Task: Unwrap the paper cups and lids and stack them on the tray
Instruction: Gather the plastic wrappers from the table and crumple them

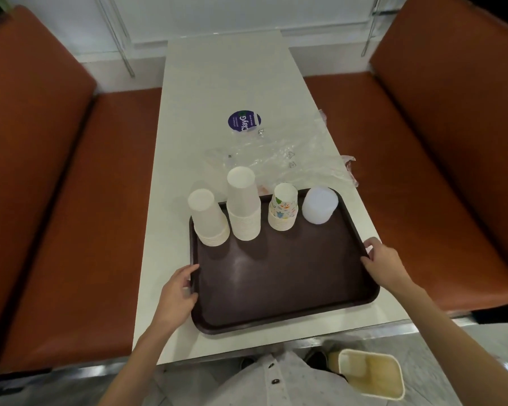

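The left hand (178,291) and right hand (383,259) each grip a side rim of the dark brown rectangular plastic tray (276,276) on the long white worktop (217,83). Along the tray's far edge (all cups upturned) stand a shorter white paper cup stack (208,218), a taller white paper cup stack (243,206), a patterned paper cup stack (283,208) and a translucent white lid stack (318,208). Beyond lies crumpled clear plastic wrapping (291,159).

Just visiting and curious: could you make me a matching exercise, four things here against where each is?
1 stack of colourfully printed paper cups
2 stack of translucent plastic lids
3 crumpled clear plastic wrapper
4 left hand

a white table, beyond the dark brown plastic tray
b tray's far right corner
c gripping tray's left rim
d just left of the lids

Pairs: 1-d, 2-b, 3-a, 4-c
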Action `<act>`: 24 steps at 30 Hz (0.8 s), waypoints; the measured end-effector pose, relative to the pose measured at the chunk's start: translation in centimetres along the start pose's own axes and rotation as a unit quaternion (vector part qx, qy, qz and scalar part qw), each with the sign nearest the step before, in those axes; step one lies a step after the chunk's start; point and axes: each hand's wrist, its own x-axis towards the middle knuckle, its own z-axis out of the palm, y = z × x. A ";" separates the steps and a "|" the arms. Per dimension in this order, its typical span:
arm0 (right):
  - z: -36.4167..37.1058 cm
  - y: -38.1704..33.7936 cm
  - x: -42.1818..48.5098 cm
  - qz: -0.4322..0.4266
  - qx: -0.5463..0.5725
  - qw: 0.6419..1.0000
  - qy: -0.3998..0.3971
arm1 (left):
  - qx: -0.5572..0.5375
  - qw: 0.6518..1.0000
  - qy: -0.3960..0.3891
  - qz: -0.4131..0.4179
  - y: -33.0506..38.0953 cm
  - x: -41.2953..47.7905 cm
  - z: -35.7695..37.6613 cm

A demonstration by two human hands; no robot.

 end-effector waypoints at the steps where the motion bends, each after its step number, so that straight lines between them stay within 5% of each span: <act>1: 0.2 0.3 0.1 -0.002 0.003 1.000 -0.009 | 0.008 1.000 0.001 -0.001 -0.1 0.0 0.0; 9: -0.6 1.3 1.4 -0.013 0.048 0.999 -0.015 | 0.123 0.990 0.059 0.044 4.4 -1.8 -1.9; 15: -1.4 0.0 3.6 -0.015 0.038 0.998 -0.037 | 0.027 0.970 0.127 0.204 18.1 -3.0 -6.6; 19: -2.2 -1.4 5.4 0.000 0.024 0.997 -0.078 | 0.017 0.950 0.062 0.304 28.1 0.2 -5.7; 24: -2.7 -1.7 6.6 0.000 0.000 0.991 -0.136 | 0.229 0.933 -0.074 0.268 36.0 10.7 -0.7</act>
